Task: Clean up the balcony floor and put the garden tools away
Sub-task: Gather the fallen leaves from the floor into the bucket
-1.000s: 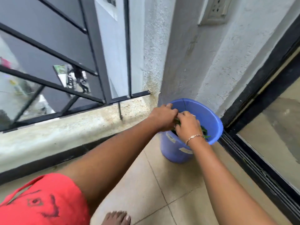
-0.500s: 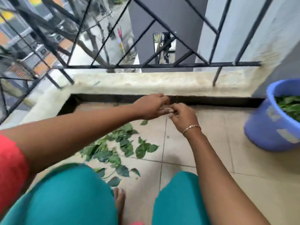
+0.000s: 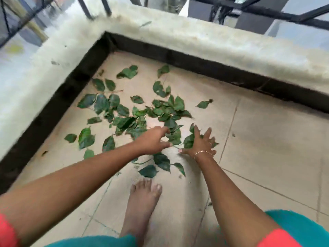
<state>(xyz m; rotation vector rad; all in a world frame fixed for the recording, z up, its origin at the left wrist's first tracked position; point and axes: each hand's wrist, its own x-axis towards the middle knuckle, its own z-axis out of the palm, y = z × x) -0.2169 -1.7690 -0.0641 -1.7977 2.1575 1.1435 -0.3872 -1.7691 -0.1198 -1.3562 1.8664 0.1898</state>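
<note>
Found loose green leaves (image 3: pixel 142 120) strewn over the floor (image 3: pixel 267 139) in the far-left corner of the balcony, thickest mid-patch and thinner toward the edges. Noted glossy, pointed-oval blades, some on thin stems, several curled or torn. Recorded the floor as matt beige tile with narrow grout lines, dusty in places.

Observed left hand (image 3: pixel 153 139) palm down over the near edge of the patch, fingers loosely extended and apart, thumb out to the right, with no visible grip on any leaf. Observed right hand (image 3: pixel 199 144) just beside it to the right, fingers straight and spread, pressed onto the leaves, with one leaf upright against its left edge. Noted a thin chain bracelet (image 3: pixel 203 152) at that wrist.

Logged a bare foot (image 3: pixel 142 202) near the patch, toes just short of the nearest leaves.

Noted a low ledge (image 3: pixel 213 38) of rough pale plaster with greenish staining, bounding the corner on the left and far sides, and a black skirting band (image 3: pixel 178 57) at its base. Saw a dark metal railing (image 3: pixel 267 13) above, cut off at the top edge.

Unable to make out fine detail on the ledge and outermost leaves owing to motion blur. Found red sleeves and teal clothing cropped at the bottom edge.
</note>
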